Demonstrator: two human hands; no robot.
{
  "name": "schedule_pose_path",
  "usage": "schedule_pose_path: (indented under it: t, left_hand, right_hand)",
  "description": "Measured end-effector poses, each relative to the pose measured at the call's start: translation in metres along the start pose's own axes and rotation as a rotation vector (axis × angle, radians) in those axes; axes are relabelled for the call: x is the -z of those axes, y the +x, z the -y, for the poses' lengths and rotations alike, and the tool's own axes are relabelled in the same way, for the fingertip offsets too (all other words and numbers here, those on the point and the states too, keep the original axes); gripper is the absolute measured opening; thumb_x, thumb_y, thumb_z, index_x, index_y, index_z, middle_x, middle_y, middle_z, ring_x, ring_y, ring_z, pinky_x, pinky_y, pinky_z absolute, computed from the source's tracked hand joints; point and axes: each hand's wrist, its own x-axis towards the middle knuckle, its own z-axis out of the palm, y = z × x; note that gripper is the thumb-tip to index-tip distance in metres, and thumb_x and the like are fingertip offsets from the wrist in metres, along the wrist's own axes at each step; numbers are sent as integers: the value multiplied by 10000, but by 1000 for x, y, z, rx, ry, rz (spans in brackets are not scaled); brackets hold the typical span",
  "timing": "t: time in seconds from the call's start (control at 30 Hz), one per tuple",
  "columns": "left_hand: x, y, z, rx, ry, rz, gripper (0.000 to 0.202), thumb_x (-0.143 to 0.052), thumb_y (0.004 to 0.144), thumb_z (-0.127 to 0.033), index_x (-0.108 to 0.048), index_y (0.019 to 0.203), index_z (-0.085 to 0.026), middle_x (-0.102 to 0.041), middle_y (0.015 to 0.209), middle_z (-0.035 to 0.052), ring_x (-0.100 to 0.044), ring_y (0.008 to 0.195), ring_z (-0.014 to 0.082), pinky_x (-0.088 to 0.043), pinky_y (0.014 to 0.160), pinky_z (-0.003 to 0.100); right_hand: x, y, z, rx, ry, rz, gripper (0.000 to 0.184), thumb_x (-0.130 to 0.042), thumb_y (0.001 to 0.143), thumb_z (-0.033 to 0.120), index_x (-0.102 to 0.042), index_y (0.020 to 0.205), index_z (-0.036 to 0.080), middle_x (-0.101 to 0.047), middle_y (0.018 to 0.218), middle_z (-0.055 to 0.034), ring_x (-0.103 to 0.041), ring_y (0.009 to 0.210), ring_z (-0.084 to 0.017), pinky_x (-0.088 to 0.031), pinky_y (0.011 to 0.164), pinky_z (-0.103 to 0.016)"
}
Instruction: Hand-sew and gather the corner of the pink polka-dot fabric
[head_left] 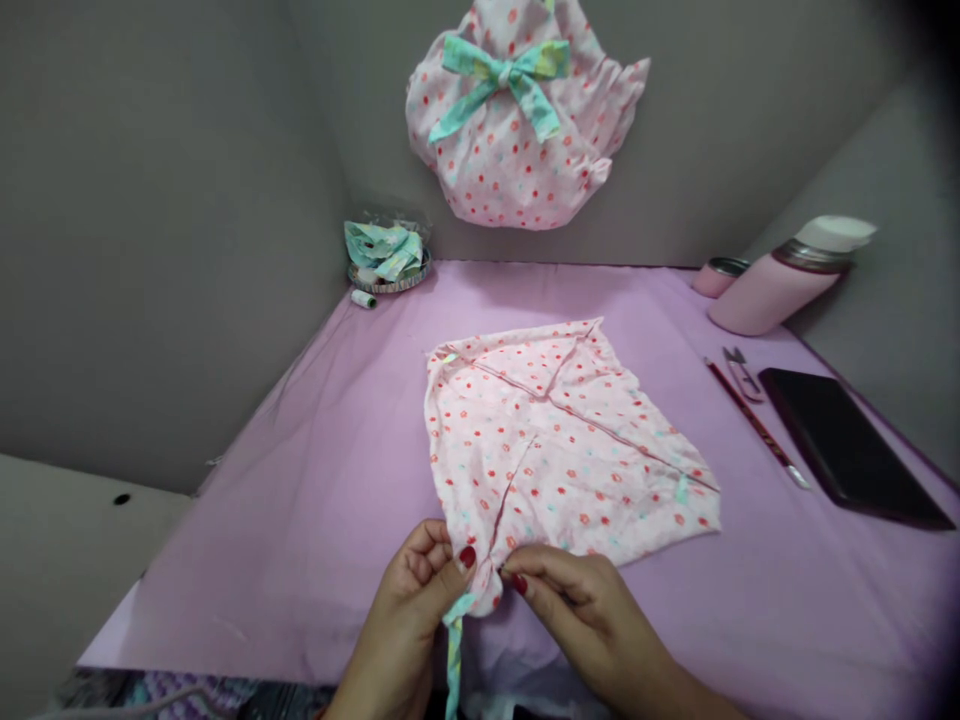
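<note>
A pink dotted fabric piece (570,460) with folded, seamed edges lies mostly flat before me. Its near corner is gathered between the fingers of my left hand (412,600), thumb on top. From that corner a mint-green fabric strap (454,660) hangs over the table's front edge. Just right of the gathered corner, my right hand (592,610) pinches with thumb and forefinger, the tips touching the fabric's edge. What lies in this pinch is too small to make out.
A pink dotted bag with a mint bow (517,150) hangs at the back. Back left are a small tray (390,285) with mint fabric and a thread spool (364,299). To the right are a pencil (757,425), thread snips (742,375), a black phone (851,445), a pink bottle (780,285) and its cup (718,277).
</note>
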Motion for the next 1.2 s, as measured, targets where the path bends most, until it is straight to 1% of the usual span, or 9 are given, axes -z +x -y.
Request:
schedule_pose_path:
  t: [0.13, 0.27, 0.4, 0.53, 0.67, 0.77, 0.87, 0.97, 1.2]
  left_hand:
    - [-3, -1, -1, 42, -35, -32, 176, -698, 682, -192, -546, 768, -173, -665, 693, 8, -592, 614, 109, -436, 615, 202]
    - [-7, -2, -3, 61, -45, -39, 181, -709, 666, -186, -556, 761, -173, -676, 698, 19, -618, 661, 128, -437, 603, 195]
    - [-8, -1, -4, 79, -71, -24, 213, -724, 648, -183, -575, 799, -166, -683, 727, 33, -634, 694, 147, -438, 591, 200]
    - [-8, 1, -4, 118, -108, 42, 263, -734, 634, -168, -582, 849, -161, -681, 735, 35, -635, 720, 153, -439, 603, 203]
    - [-7, 3, 0, 84, -75, 59, 231, -741, 627, -162, -568, 780, -168, -674, 689, 19, -633, 685, 139, -433, 583, 191]
    - [-3, 7, 7, 51, -53, 82, 243, -761, 604, -179, -550, 725, -175, -665, 652, 6, -628, 634, 136, -438, 574, 201]
    - [4, 13, 14, -16, -25, 87, 250, -766, 605, -224, -555, 733, -180, -663, 649, 4, -621, 618, 135, -444, 584, 212]
    - [8, 14, 19, -77, 3, 40, 233, -747, 636, -241, -551, 748, -184, -670, 691, 10, -613, 630, 128, -442, 597, 212]
    - [5, 7, 9, -60, 42, 40, 233, -739, 652, -225, -541, 759, -164, -654, 685, 6, -564, 596, 94, -415, 588, 197]
  right_hand:
    - [1, 1, 1, -4, 30, 4, 205, -441, 842, 173, -645, 864, 172, -662, 786, -30, -603, 718, -127, -449, 659, -202]
    - [1, 1, 3, 4, 60, 17, 208, -447, 838, 167, -653, 866, 183, -656, 765, -20, -598, 710, -118, -447, 654, -192]
    - [2, 1, 3, 10, 70, 18, 206, -450, 833, 159, -654, 844, 182, -645, 733, -13, -588, 691, -113, -441, 648, -186]
    - [2, 2, 4, 4, 77, 23, 202, -448, 836, 159, -648, 820, 183, -640, 723, -4, -579, 674, -105, -431, 634, -175]
    - [0, 2, 2, 6, 38, -2, 198, -439, 850, 191, -632, 806, 183, -618, 696, 1, -567, 665, -108, -415, 625, -181]
    - [-2, 2, 1, -17, 1, 3, 210, -417, 864, 232, -610, 800, 177, -594, 682, 0, -533, 613, -105, -389, 572, -188]
    - [-2, 2, -1, -38, -38, 23, 228, -383, 875, 263, -571, 790, 167, -501, 592, 23, -435, 519, -91, -331, 500, -192]
    - [-2, 0, -3, -1, -72, 50, 186, -360, 879, 261, -514, 835, 167, -422, 571, 43, -369, 497, -89, -297, 485, -200]
    - [-6, -3, -6, -29, -85, 21, 169, -329, 893, 264, -450, 810, 180, -385, 577, 47, -345, 508, -98, -289, 501, -212]
